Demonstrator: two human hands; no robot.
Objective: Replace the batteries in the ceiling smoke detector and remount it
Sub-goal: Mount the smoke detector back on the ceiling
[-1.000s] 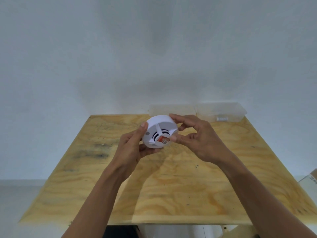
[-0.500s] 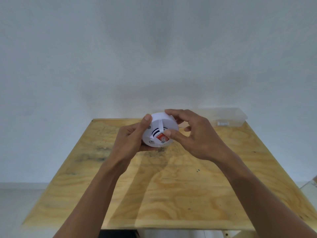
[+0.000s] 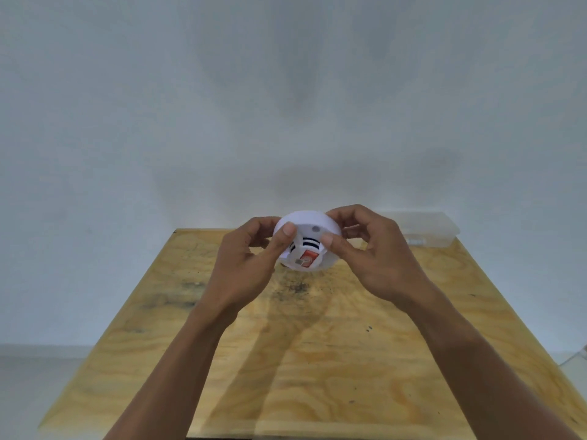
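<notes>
I hold a round white smoke detector [image 3: 309, 231] in the air above the far half of the plywood table [image 3: 286, 360]. Its vented face with dark slots and a red label [image 3: 308, 260] is turned toward me. My left hand [image 3: 251, 268] grips its left rim, thumb on the front face. My right hand [image 3: 371, 258] grips the right rim, thumb on the front and fingers curled over the top edge. No battery can be seen.
A clear plastic lidded box [image 3: 422, 228] sits at the table's far right corner against the white wall. A small pale item [image 3: 416, 241] lies in front of it. The table's front edge runs near the bottom of the view.
Both hands have turned the detector, so the red label moved from the right of its face to the bottom. The camera tilted up slightly, and the hands sit higher over the table's far half.
</notes>
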